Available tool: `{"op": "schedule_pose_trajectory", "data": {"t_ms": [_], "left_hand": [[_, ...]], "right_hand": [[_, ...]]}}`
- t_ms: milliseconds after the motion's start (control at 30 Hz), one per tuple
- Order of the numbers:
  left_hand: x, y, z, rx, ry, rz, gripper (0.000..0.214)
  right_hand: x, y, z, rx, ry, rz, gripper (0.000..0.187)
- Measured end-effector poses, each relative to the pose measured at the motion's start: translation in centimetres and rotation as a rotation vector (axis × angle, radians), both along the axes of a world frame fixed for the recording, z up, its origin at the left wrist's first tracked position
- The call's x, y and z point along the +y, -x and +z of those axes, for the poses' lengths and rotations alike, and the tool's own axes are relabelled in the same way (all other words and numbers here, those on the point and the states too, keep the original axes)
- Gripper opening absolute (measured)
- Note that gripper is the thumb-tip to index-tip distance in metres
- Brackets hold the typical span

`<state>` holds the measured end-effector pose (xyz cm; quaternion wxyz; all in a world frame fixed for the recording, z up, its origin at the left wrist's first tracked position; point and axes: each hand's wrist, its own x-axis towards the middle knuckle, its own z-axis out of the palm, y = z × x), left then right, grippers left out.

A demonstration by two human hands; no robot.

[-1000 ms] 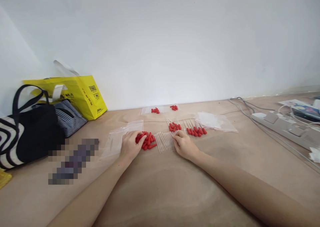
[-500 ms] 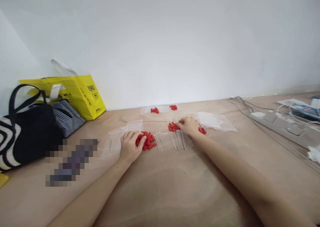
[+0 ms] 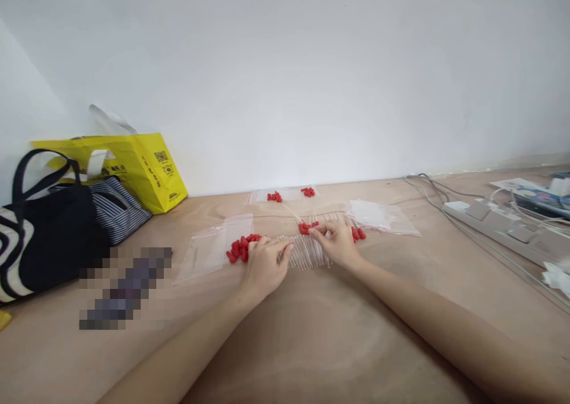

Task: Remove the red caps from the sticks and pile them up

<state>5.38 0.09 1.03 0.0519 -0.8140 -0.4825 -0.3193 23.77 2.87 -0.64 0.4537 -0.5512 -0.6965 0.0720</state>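
Note:
A row of thin clear tubes (image 3: 307,253) lies side by side on the table between my hands. My left hand (image 3: 266,266) is at the row's left end, fingers curled toward the thumb; anything inside them is hidden. Beside it on the left is a pile of small red bulb-shaped pieces (image 3: 240,247). My right hand (image 3: 337,242) is pinched at the far edge of the row, its fingertips by a smaller group of red pieces (image 3: 304,229); what they grip cannot be made out. More red pieces (image 3: 357,234) show just right of that hand.
Flat clear zip bags (image 3: 207,247) lie at left, and a stack of white bags (image 3: 374,214) at right. Another bag with red pieces (image 3: 274,196) rests near the wall. A yellow bag (image 3: 164,175) and black bag (image 3: 53,238) stand left; a power strip (image 3: 503,226) with cables sits right.
My left hand has moved right, off the red pile to the left end of the tubes. My right hand has shifted slightly nearer and left, its fingertips still by the red pieces.

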Motion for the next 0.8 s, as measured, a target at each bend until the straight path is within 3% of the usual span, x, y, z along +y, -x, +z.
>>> {"op": "schedule_pose_trajectory", "data": {"t_ms": [133,233,367,467,633,800], "left_hand": [[0.9,-3.9,0.2,-0.172,0.244,0.0,0.028],[1.3,-4.8,0.0,-0.234,0.286,0.005,0.022],[0.8,-2.7,-0.3,-0.095,0.129,0.012,0.013],[-0.2,-0.1,-0.8,0.07,-0.051,-0.07,0.012],[-1.5,1.6,-1.6,0.144,-0.233,-0.199,0.014],[-1.3,1.1,-1.6,0.111,-0.336,-0.246,0.011]], "right_hand": [[-2.5,0.5,-0.8,-0.047,-0.147,0.066,0.023],[-3.2,0.4,-1.1,-0.173,-0.228,0.043,0.02],[-3.7,-1.2,-1.2,-0.331,-0.425,-0.015,0.016],[-4.0,-2.5,-1.3,-0.422,-0.527,-0.016,0.016],[-4.0,-2.4,-1.5,-0.535,-0.535,0.133,0.027],[-3.7,-1.0,-1.7,-0.507,-0.556,0.222,0.017]]}}
